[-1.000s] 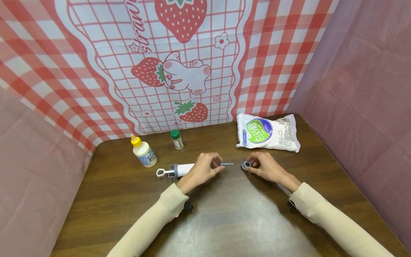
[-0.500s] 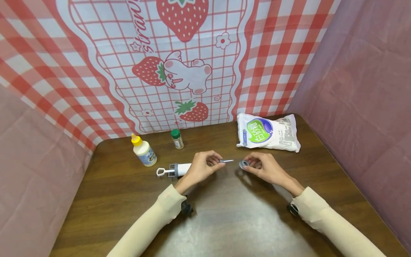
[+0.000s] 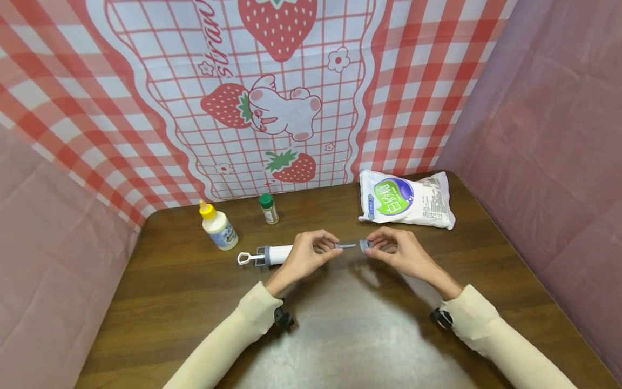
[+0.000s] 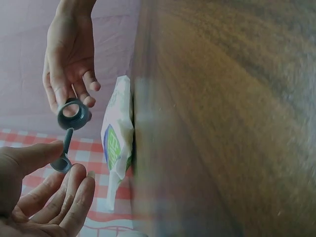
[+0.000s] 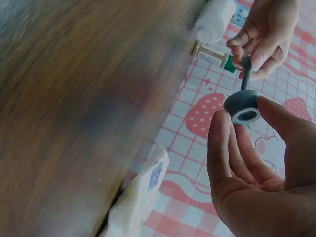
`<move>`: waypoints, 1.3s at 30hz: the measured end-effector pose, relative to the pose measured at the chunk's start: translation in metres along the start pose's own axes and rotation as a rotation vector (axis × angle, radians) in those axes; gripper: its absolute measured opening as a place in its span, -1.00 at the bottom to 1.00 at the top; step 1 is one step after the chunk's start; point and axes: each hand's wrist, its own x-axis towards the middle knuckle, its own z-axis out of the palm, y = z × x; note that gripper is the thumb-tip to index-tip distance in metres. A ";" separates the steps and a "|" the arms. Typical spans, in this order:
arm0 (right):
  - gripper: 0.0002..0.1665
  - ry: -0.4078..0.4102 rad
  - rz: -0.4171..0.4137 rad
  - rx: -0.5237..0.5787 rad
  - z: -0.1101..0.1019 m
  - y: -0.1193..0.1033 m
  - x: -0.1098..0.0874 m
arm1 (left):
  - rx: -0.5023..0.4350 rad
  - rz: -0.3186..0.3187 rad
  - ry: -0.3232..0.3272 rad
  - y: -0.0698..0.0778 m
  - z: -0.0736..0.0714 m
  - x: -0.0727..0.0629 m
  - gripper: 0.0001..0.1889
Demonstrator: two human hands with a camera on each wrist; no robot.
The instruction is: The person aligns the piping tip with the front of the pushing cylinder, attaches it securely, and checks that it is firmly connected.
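Between thumb and fingers my left hand [image 3: 311,253] pinches a slender grey nozzle [image 3: 346,246], its thin tip pointing right. In the left wrist view this nozzle [image 4: 68,138] has a wide, open round base at the fingertips. My right hand [image 3: 402,253] pinches a grey threaded-looking ring cap [image 3: 364,246] by its edge. The ring cap [image 5: 238,101] faces the nozzle tip, very near it; whether they touch I cannot tell. Behind my left hand lies a white syringe-style icing gun [image 3: 280,254] with a grey collar and a loop handle; its front end is hidden by the hand.
A yellow-capped squeeze bottle [image 3: 221,231] stands on the left of the wooden table [image 3: 369,335]. Near the back stands a small green-capped jar [image 3: 269,209]. At the back right lies a white printed bag [image 3: 407,200]. A checked strawberry cloth [image 3: 291,108] hangs behind.
Both hands have lifted a little off the table and drawn closer together. The ring cap has turned on its side toward the nozzle tip. The icing gun stays put.
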 end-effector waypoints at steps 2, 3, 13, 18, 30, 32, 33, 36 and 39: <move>-0.65 0.001 0.002 0.014 0.001 -0.001 0.000 | -0.019 -0.003 -0.002 0.000 0.001 -0.001 -0.71; -0.64 0.001 0.003 0.021 0.002 -0.001 0.000 | -0.027 -0.004 -0.001 0.000 0.002 -0.001 -0.70; -0.65 -0.022 0.019 0.060 0.007 -0.003 -0.001 | -0.106 -0.016 0.005 0.005 0.006 -0.003 -0.72; -0.66 -0.030 0.015 0.078 0.010 -0.004 -0.001 | -0.102 -0.019 -0.002 0.007 0.006 -0.004 -0.76; -0.65 -0.062 0.001 0.116 0.018 -0.008 -0.003 | -0.084 -0.031 -0.012 0.007 0.008 -0.008 -0.74; -0.65 -0.061 -0.001 0.119 0.019 -0.008 -0.003 | -0.102 -0.034 -0.015 0.007 0.009 -0.008 -0.74; -0.66 -0.061 -0.002 0.120 0.019 -0.009 -0.003 | -0.112 -0.035 -0.016 0.007 0.010 -0.008 -0.76; -0.66 -0.063 0.000 0.134 0.020 -0.009 -0.002 | -0.136 -0.042 -0.018 0.008 0.011 -0.008 -0.78; -0.65 -0.064 0.006 0.144 0.021 -0.010 -0.001 | -0.160 -0.047 -0.018 0.007 0.013 -0.009 -0.77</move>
